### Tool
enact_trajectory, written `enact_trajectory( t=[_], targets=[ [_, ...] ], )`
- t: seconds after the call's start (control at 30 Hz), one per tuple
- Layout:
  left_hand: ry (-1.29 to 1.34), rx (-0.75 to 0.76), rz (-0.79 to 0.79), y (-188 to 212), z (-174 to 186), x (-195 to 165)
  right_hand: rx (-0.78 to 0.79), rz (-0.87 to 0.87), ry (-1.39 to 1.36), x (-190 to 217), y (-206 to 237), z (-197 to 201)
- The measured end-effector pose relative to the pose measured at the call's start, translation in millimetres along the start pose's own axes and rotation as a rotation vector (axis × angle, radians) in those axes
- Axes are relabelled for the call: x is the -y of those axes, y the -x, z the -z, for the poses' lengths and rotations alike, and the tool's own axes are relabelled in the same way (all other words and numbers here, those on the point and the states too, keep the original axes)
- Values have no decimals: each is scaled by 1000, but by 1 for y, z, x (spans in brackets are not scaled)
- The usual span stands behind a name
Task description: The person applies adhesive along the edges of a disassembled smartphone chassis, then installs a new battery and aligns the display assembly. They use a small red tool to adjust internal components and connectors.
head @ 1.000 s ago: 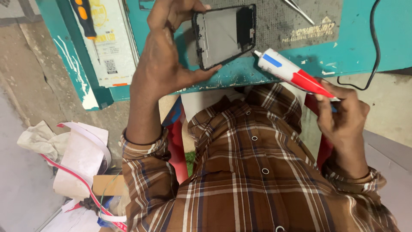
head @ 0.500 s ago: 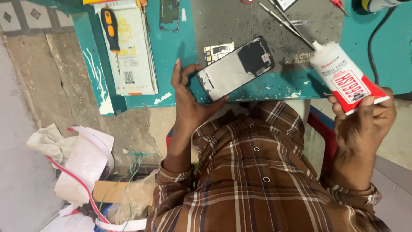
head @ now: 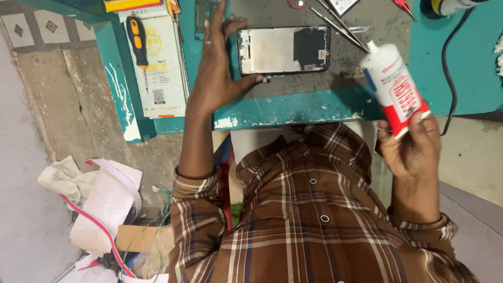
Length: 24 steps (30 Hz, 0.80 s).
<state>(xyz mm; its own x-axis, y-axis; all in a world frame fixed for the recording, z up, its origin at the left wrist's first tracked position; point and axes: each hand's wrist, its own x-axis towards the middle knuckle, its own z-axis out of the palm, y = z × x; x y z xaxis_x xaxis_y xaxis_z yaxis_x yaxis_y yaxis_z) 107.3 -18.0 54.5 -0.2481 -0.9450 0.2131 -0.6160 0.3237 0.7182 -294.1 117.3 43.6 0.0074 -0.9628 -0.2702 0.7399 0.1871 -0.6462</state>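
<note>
Your right hand (head: 411,149) is closed around a white and red glue tube (head: 395,89). Its tip points up toward the grey mat (head: 361,57) on the teal bench (head: 293,107). Your left hand (head: 215,73) is open, with fingers spread. It rests at the left end of the phone frame (head: 283,50), and your thumb touches the frame's lower corner. The frame lies flat on the mat with its inside facing up. Tweezers (head: 335,23) lie just beside the tube's tip. An orange screwdriver (head: 137,39) sits on a paper packet (head: 157,63), well apart to the left.

The frame could slide, I think, because your open hand only touches one end. Glue could drip on the mat or tweezers if you squeeze the tube before the tip is over the frame.
</note>
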Motion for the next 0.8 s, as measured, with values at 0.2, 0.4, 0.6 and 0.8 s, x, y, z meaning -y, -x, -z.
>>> enact_trajectory(
  t=[0.2, 0.4, 0.6, 0.8],
  targets=[
    [250, -86, -7, 27, -15, -45, 171, -203, 56, -30, -7, -14],
    [1306, -63, 379, 95, -64, -111, 427, -335, 830, -75, -17, -71],
    [1391, -389, 571, 117, -50, -78, 635, 113, 1144, -63, -118, -149],
    [1189, -261, 508, 128, -41, -67, 704, 519, 1512, -127, -222, -215]
  ],
)
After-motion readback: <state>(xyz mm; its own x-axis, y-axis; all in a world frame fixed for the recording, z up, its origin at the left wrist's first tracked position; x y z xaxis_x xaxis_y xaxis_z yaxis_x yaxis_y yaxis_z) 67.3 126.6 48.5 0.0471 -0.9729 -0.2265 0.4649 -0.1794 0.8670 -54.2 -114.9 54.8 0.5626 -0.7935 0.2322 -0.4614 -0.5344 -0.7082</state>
